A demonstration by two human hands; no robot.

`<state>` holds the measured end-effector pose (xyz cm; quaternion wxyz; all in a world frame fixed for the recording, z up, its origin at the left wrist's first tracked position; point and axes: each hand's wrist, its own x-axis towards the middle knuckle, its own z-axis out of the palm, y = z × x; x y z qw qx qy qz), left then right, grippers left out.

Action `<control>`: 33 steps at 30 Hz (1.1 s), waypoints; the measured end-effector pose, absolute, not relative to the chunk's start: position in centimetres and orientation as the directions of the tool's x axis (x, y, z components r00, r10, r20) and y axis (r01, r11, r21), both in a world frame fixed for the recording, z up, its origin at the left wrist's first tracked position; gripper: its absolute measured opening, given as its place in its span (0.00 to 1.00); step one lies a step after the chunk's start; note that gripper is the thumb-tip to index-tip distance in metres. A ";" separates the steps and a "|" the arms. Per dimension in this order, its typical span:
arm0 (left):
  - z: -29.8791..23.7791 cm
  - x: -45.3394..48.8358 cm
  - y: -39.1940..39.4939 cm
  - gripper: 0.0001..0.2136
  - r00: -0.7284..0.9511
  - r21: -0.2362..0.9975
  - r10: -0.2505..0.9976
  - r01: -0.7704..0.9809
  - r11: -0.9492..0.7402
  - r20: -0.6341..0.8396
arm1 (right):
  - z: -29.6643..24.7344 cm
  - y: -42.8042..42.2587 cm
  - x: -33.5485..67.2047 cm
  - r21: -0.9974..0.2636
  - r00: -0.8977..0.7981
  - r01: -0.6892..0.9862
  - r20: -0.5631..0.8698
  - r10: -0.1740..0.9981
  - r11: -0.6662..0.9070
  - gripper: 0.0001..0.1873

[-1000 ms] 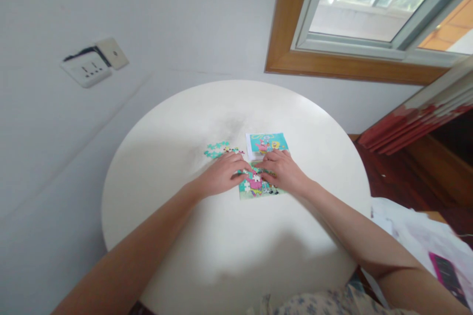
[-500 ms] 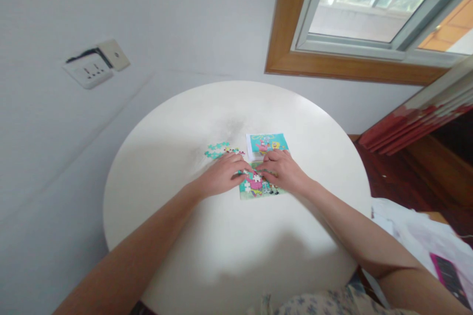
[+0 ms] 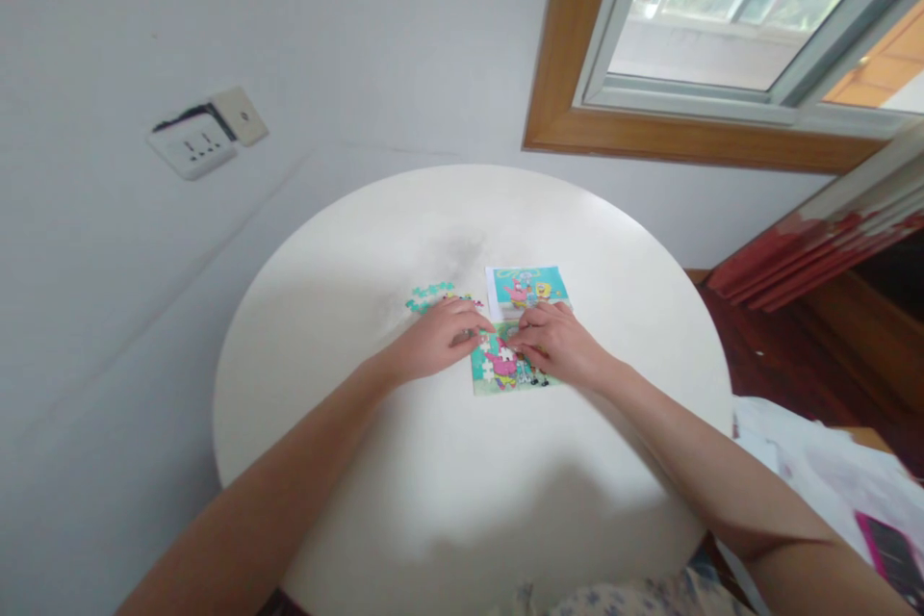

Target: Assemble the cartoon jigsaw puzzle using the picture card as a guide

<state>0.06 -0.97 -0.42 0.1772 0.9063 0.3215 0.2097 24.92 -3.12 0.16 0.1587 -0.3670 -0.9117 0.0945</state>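
Observation:
A partly assembled jigsaw puzzle [image 3: 505, 372] with a pink cartoon figure on teal lies flat on the round white table [image 3: 462, 462]; white gaps show among its pieces. My left hand [image 3: 442, 339] rests at its upper left edge, fingers curved and thumb apart from them. Over its upper right part, my right hand [image 3: 554, 343] has thumb and fingers pinched together, seemingly on a small puzzle piece that they mostly cover. Just beyond the puzzle lies a picture card [image 3: 528, 287] with cartoon figures. Loose puzzle pieces [image 3: 431, 292] lie past my left hand, partly hidden by it.
A white wall with a socket [image 3: 193, 144] stands to the left. Beyond the table is a wood-framed window [image 3: 693, 130], with a red and white curtain [image 3: 794, 250] on the right. Papers and a pink-edged dark object [image 3: 891, 549] lie at lower right.
The whole view has shifted slightly. My right hand's fingertips have drawn a little rightward, away from my left hand's, leaving more of the puzzle's middle in sight. The left hand stays nearly in place.

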 end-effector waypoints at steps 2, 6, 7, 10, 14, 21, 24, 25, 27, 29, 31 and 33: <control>0.0 -1.2 -0.1 0.11 0.609 0.480 0.716 0.541 -0.690 0.342 | 0.1 -3.1 24.9 -0.297 -0.676 0.635 0.233 0.699 0.713 0.09; 0.4 -4.4 1.8 0.12 0.293 0.501 0.832 0.688 -0.526 0.471 | -0.3 -2.9 25.0 -0.314 -0.675 0.628 0.237 0.699 0.712 0.10; 0.3 -5.0 2.2 0.12 0.258 0.499 0.837 0.704 -0.505 0.483 | -0.5 -2.8 24.9 -0.316 -0.676 0.627 0.233 0.699 0.712 0.10; -0.4 -5.9 2.7 0.12 0.245 0.448 0.832 0.749 -0.488 0.497 | -0.9 -2.7 24.9 -0.308 -0.670 0.632 0.244 0.701 0.711 0.09; -1.5 -5.6 2.8 0.13 0.321 0.342 0.829 0.797 -0.498 0.458 | -1.2 -2.6 24.9 -0.302 -0.665 0.631 0.263 0.699 0.714 0.09; -2.3 -5.3 2.9 0.13 0.364 0.345 0.822 0.776 -0.528 0.438 | -1.2 -0.2 23.8 -0.364 -0.607 0.647 0.284 0.742 0.669 0.12; -2.7 -5.3 3.0 0.13 0.383 0.348 0.815 0.764 -0.544 0.434 | -1.0 1.4 22.2 -0.342 -0.602 0.695 0.204 0.772 0.632 0.14; -2.8 -5.3 3.0 0.12 0.388 0.348 0.814 0.761 -0.548 0.433 | -0.8 1.8 21.6 -0.330 -0.596 0.714 0.177 0.784 0.617 0.14; -2.9 -5.3 3.0 0.12 0.393 0.346 0.812 0.759 -0.551 0.431 | -0.5 2.3 20.6 -0.304 -0.570 0.755 0.133 0.811 0.581 0.14; -2.8 -5.2 2.9 0.12 0.396 0.345 0.811 0.758 -0.553 0.430 | -0.2 2.5 19.7 -0.289 -0.539 0.788 0.104 0.836 0.544 0.14; -2.6 -5.1 2.8 0.12 0.400 0.345 0.810 0.757 -0.556 0.428 | 0.2 2.5 19.1 -0.302 -0.520 0.800 0.079 0.850 0.518 0.13; -2.4 -5.0 2.7 0.12 0.405 0.347 0.809 0.753 -0.559 0.427 | 0.5 2.7 18.8 -0.329 -0.521 0.796 0.053 0.852 0.508 0.11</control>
